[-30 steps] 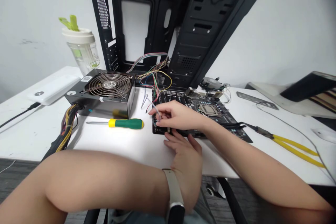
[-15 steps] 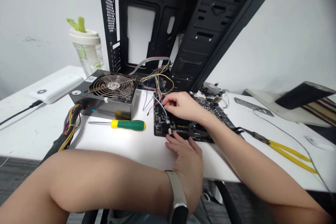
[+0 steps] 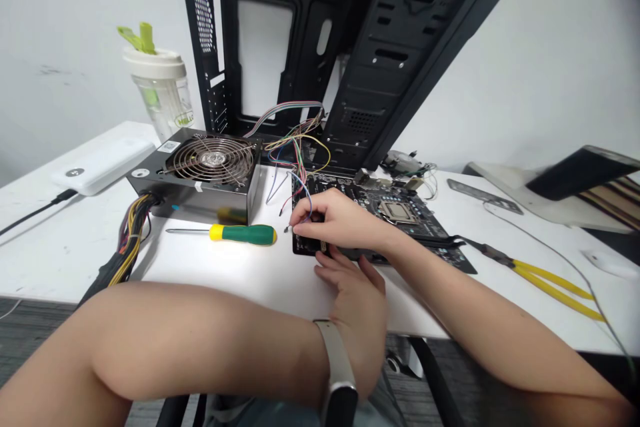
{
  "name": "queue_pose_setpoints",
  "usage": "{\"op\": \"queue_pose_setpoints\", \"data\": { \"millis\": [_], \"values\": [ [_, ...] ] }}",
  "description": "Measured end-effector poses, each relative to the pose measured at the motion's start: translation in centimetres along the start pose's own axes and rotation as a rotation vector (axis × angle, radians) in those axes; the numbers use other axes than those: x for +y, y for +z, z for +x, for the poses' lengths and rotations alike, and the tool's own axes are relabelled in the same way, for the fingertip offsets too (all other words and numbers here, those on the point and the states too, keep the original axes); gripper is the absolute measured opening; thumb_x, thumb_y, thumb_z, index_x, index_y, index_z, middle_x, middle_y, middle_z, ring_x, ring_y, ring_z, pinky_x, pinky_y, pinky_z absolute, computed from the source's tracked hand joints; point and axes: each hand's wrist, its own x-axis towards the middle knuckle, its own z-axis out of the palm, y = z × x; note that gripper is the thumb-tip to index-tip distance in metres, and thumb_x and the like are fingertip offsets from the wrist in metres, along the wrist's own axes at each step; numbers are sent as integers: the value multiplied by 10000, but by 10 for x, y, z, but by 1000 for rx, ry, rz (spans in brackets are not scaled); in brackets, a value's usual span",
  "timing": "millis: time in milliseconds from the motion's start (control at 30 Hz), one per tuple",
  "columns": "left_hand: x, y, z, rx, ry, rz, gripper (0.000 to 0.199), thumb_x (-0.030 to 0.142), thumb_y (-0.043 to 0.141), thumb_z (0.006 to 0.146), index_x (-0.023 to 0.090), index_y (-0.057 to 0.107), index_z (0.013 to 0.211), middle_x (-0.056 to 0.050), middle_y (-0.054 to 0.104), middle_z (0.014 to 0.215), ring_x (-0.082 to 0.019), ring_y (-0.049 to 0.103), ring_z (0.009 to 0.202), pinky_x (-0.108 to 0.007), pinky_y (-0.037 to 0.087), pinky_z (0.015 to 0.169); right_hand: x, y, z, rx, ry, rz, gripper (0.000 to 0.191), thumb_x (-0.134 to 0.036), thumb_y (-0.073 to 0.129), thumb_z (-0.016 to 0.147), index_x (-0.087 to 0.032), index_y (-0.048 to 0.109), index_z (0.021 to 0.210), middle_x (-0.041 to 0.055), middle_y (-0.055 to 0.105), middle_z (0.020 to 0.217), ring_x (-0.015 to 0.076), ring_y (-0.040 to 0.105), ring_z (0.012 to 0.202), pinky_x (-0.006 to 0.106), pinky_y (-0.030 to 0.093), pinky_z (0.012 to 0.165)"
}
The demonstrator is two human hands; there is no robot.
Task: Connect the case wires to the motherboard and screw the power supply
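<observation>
A black motherboard [image 3: 425, 203] with a bare processor [image 3: 399, 211] lies flat on the white table. My right hand [image 3: 340, 219] is over its left part, thumb and forefinger pinched on a thin blue cable [image 3: 306, 188]; a small dark connector tip [image 3: 287, 229] pokes out past the fingertips, beyond the board's left edge. My left hand [image 3: 350, 300] rests at the front edge of the board with its fingers stretched out, fingertips touching the board. Other thin coloured wires [image 3: 299, 140] run from the black computer case [image 3: 280, 27] to the board.
Left of the board stand a power supply [image 3: 210, 197] with a cable bundle [image 3: 133, 233] and a green-yellow screwdriver [image 3: 245, 234]. Further left are a white power bank [image 3: 103, 163] and a clear cup [image 3: 163, 97]. Yellow-handled pliers [image 3: 555, 287] lie at the right, near a metal plate [image 3: 485, 195].
My right hand has moved toward me and slightly left, bringing the blue cable's end out past the board's left edge. My left hand stays in place. The view has tilted slightly.
</observation>
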Motion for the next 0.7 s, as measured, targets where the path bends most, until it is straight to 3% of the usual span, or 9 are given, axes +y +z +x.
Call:
{"op": "queue_pose_setpoints", "data": {
  "millis": [200,333,567,700],
  "values": [
    [5,3,1,26,-29,2,484,46,340,920,85,407,1398,-297,549,1213,-345,629,1018,-403,596,708,1,-9,-4,-61,-17,-183,301,-67,602,693,-139,669,977,-15,620,719,86,554,650,206,423,633],
    [5,4,1,45,-42,-5,471,63,362,926,90,418,1393,-299,547,1209,-346,636,1004,-401,598,698,3,-18,-8,-70,-16,-229,360,-12,525,676,-149,643,987,-19,606,728,87,533,641,206,405,609],
    [4,4,2,42,-31,25,495,41,372,911,103,407,1401,-284,561,1201,-338,645,995,-399,600,686,19,-23,7,255,165,-230,98,-145,554,743,-150,646,776,-6,603,649,105,521,599,243,399,622],
    [8,7,2,52,-43,50,498,35,363,910,93,397,1404,-298,555,1200,-344,643,999,-403,599,688,23,-18,25,267,181,-311,94,-191,580,755,-156,636,688,0,609,633,105,509,585,253,374,627]
  ]
}}
